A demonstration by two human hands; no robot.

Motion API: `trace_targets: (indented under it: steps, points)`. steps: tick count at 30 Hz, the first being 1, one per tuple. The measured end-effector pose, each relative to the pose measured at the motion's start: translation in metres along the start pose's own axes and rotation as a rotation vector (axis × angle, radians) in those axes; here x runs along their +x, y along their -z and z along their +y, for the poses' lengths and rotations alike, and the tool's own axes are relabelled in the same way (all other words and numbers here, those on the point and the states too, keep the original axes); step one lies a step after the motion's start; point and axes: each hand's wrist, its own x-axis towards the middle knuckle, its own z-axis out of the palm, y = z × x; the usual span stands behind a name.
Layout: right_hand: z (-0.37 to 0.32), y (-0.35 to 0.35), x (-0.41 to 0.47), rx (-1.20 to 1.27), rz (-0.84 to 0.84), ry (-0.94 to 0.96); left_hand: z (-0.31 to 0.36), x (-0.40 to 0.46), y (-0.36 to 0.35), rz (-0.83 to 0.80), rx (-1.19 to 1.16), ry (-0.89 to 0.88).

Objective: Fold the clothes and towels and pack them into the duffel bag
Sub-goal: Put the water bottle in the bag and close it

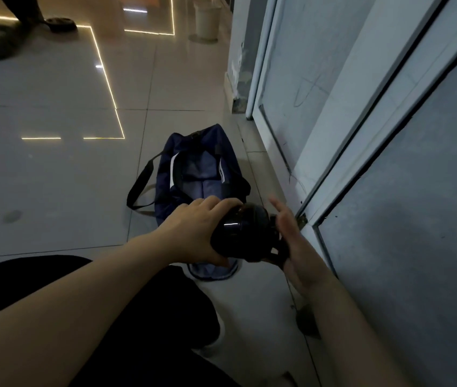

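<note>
A navy duffel bag lies unzipped on the tiled floor, its mouth gaping and its grey lining showing. Its black shoulder strap loops out to the left. Above the bag's near end my left hand grips a dark, glossy bottle-like object lying sideways. My right hand touches the object's right end with its fingers straight. No clothes or towels are in view.
A grey wall with white door frames runs close along the right. My dark trouser leg fills the lower left. Far off stand a pale bin and another person's foot. Shiny tiles stretch to the left.
</note>
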Motion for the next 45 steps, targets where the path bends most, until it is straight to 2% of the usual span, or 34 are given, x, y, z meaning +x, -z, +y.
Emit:
trace_targets:
  steps: [2,4,6,9,13,20,27,28,30,33,35,38,40,42,44,45]
  points:
    - [-0.003,-0.008,0.001,0.187,0.161,-0.088,-0.003,-0.003,-0.002,0.097,0.040,-0.085]
    - [-0.003,-0.019,0.006,0.275,0.244,-0.187,-0.004,-0.005,-0.002,0.198,0.120,-0.191]
    - [-0.003,-0.033,0.006,0.316,0.255,-0.235,-0.003,-0.009,0.000,0.242,0.192,-0.231]
    - [-0.005,-0.046,0.004,0.340,0.266,-0.210,-0.006,-0.016,0.003,0.287,0.230,-0.224]
    - [-0.005,-0.047,0.005,0.279,0.272,-0.144,-0.008,-0.023,0.000,0.362,0.254,-0.235]
    - [0.008,-0.045,0.011,0.197,0.248,-0.116,-0.013,-0.021,-0.006,0.385,0.293,-0.262]
    - [0.022,-0.021,0.011,0.084,0.137,-0.309,-0.016,-0.002,-0.024,0.203,0.298,-0.275]
    - [0.027,-0.018,0.012,0.104,0.144,-0.314,-0.019,0.002,-0.024,0.143,0.282,-0.288]
    - [0.036,-0.009,0.014,0.082,0.200,-0.335,-0.031,0.012,-0.009,-0.095,0.280,-0.296]
    - [0.044,0.010,0.027,-0.075,0.334,-0.369,-0.078,0.041,0.019,-0.347,0.364,-0.252]
    - [0.047,0.017,0.044,-0.117,0.372,-0.399,-0.113,0.051,0.027,-0.414,0.312,-0.137]
    - [0.055,0.020,0.083,-0.331,0.392,-0.362,-0.148,0.063,0.007,-0.448,0.462,-0.119]
    - [0.064,0.025,0.109,-0.643,0.375,-0.339,-0.152,0.074,-0.017,-0.353,0.463,-0.186]
    - [0.073,0.031,0.127,-0.926,0.343,-0.351,-0.154,0.088,-0.054,-0.111,0.403,-0.387]
    - [0.082,0.041,0.140,-1.123,0.321,-0.401,-0.151,0.102,-0.096,0.052,0.409,-0.537]
    - [0.086,0.047,0.145,-1.183,0.313,-0.427,-0.147,0.109,-0.116,0.078,0.441,-0.574]
